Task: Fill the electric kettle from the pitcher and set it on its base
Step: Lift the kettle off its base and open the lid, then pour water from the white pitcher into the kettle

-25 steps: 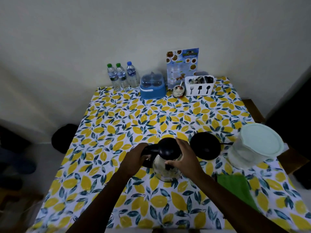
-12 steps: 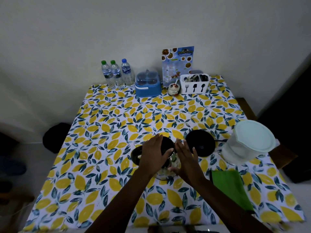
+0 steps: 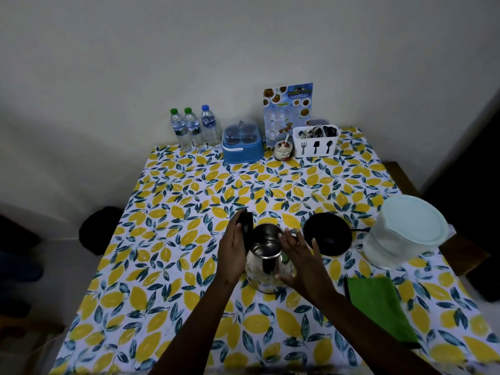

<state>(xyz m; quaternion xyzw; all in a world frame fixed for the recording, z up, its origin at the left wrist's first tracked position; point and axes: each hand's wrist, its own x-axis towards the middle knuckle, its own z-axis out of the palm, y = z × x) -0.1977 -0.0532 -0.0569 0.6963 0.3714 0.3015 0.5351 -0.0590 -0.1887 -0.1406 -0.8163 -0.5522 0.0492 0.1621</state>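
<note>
The steel electric kettle (image 3: pixel 262 274) stands on the tablecloth at centre front. Its black lid (image 3: pixel 246 225) is swung up and back to the left, and the shiny inside shows. My left hand (image 3: pixel 233 249) holds the raised lid from the left. My right hand (image 3: pixel 301 257) lies against the kettle's right side with fingers spread; it grips nothing. The round black base (image 3: pixel 328 234) sits just right of the kettle, with its cord running right. The translucent pitcher (image 3: pixel 389 247) with a pale lid stands at the right edge.
A folded green cloth (image 3: pixel 378 307) lies at front right. Along the back wall stand three water bottles (image 3: pixel 193 129), a blue box (image 3: pixel 242 144), a small jar (image 3: pixel 283 150), a menu card (image 3: pixel 288 109) and a white cutlery holder (image 3: pixel 316 142). The lemon-print table (image 3: pixel 189 212) ends at the wall.
The kettle lid, shut a second ago, now stands open under my left hand. My right hand has slid off the lid to the kettle's right side.
</note>
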